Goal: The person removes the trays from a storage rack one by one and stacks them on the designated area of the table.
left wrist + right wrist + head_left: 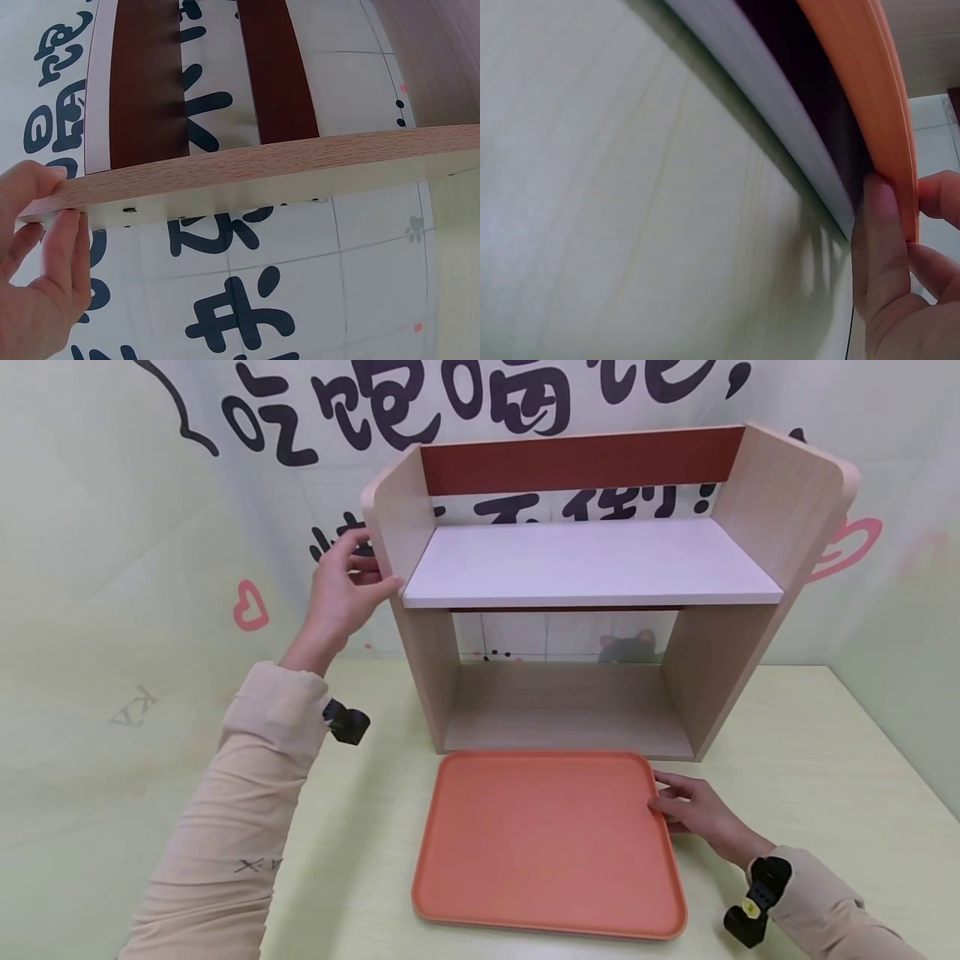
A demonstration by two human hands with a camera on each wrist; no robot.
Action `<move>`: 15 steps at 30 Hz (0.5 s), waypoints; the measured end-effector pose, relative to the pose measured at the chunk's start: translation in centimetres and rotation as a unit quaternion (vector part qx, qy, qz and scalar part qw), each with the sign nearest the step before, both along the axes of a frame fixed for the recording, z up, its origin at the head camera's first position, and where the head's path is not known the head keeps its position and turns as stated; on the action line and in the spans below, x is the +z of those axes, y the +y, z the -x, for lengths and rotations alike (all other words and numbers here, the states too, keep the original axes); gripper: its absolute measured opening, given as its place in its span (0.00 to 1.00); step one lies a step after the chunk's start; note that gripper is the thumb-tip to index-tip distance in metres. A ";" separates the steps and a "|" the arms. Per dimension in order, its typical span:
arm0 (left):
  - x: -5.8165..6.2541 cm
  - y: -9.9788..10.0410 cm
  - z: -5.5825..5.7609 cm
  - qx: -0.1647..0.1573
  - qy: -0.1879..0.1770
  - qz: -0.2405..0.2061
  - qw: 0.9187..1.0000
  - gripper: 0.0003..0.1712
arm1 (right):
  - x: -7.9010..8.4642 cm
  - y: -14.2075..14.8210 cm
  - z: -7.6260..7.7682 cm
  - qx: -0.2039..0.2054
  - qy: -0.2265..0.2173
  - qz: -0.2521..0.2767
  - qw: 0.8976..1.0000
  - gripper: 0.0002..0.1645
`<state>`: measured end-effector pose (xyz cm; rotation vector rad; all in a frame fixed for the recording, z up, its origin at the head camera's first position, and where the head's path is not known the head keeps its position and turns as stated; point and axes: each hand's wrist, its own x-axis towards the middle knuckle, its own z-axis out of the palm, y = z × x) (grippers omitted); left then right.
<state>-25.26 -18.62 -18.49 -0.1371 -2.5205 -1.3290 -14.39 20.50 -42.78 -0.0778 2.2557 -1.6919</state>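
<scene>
A small two-tier desk shelf has pale wood sides and a white middle board. At its left side panel, my left hand pinches the edge, thumb on one face and fingers on the other. An orange rectangular tray lies flat in front of the shelf. My right hand pinches the tray's right rim between thumb and fingers. In the right wrist view, a pale grey rim shows beneath the orange one, with a dark band between them; what the band is, I cannot tell.
The shelf and tray stand on a light wood-patterned table. A reddish-brown back rail spans the shelf's top. Behind hangs a white cloth with black lettering and pink hearts. Each wrist wears a black camera.
</scene>
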 end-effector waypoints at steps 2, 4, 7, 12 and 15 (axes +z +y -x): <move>0.0 0.0 0.0 0.000 0.000 0.000 1.000 0.34 | -0.1 0.0 0.0 0.001 0.006 -0.006 1.000 0.35; 0.0 0.0 0.0 0.001 0.000 0.000 1.000 0.35 | -0.3 0.1 0.1 0.001 0.007 -0.012 1.000 0.35; 0.0 0.0 0.0 0.002 -0.001 0.000 1.000 0.35 | -0.5 0.1 0.1 0.000 0.005 -0.024 1.000 0.35; -0.1 0.0 -0.1 0.002 0.001 0.001 1.000 0.35 | -0.7 0.0 0.0 0.003 0.010 -0.038 0.999 0.36; -0.1 0.0 -0.1 0.002 0.002 0.003 1.000 0.35 | -0.7 -0.1 0.0 0.005 0.015 -0.047 0.999 0.36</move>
